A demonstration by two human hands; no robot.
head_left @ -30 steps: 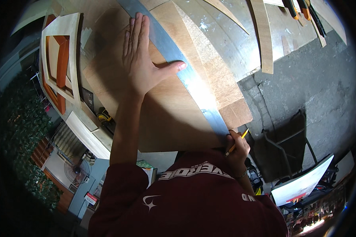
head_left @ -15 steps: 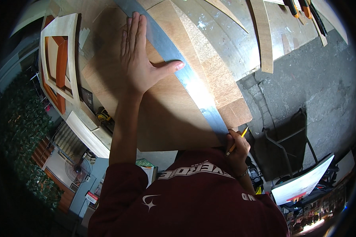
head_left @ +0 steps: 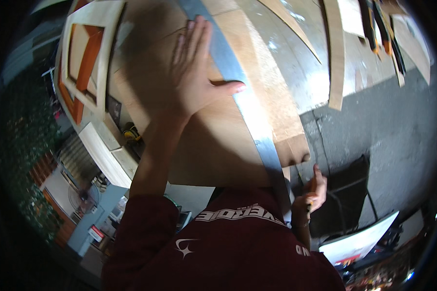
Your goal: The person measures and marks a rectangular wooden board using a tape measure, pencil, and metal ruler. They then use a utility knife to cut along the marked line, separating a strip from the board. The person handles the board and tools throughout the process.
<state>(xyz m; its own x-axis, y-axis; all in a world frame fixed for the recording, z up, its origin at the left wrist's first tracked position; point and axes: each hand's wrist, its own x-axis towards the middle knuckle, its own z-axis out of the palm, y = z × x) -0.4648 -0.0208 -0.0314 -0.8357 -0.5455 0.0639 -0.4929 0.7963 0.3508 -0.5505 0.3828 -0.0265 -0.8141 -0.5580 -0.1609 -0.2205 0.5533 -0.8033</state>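
My left hand (head_left: 195, 80) lies flat with fingers spread on a brown plywood sheet (head_left: 209, 145). Its fingertips and thumb rest on a long metal straightedge (head_left: 251, 111) running lengthwise over the wood. The straightedge's near end juts past the sheet's near edge, close to my body. Off to the right of that end is my right hand (head_left: 317, 190), blurred, with its index finger extended. A pencil (head_left: 309, 207) is tucked in its other fingers, only partly visible. Paler plywood pieces (head_left: 272, 82) show along the straightedge's right side.
Curved wood strips (head_left: 336, 58) and orange-and-black hand tools (head_left: 374, 29) lie on the worktable at the far right. A wooden frame (head_left: 104, 63) stands at left, near a yellow-and-black tape measure (head_left: 131, 135). A dark chair (head_left: 344, 199) and white board (head_left: 359, 237) are on the right.
My right hand has moved right, away from the straightedge, its index finger now extended. More of the straightedge's near end shows. My left hand stays pressed down; the view has shifted slightly.
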